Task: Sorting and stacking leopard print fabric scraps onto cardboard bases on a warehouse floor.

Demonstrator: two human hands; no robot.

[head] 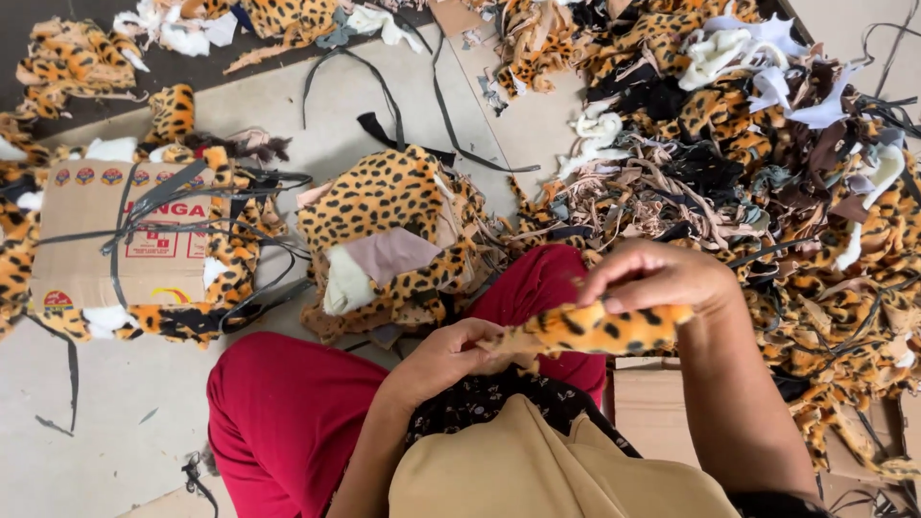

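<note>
two hands [460, 355] show at lower centre, with one leopard-print strip [595, 329] between them. one cardboard box [86, 240] sits at left, one big scrap heap [767, 153] at upper right.

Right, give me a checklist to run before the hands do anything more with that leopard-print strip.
1. Right hand pinching one end of the leopard-print strip: ok.
2. Left hand on the strip's other end: ok.
3. Strip lifted free of the scrap heap: ok.
4. Strip fully flat and untwisted: cannot tell, the fingers cover part of it.
5. Folded leopard-print stack close in front of the knees: ok.
6. Tied cardboard bundle within easy reach: cannot tell.
</note>
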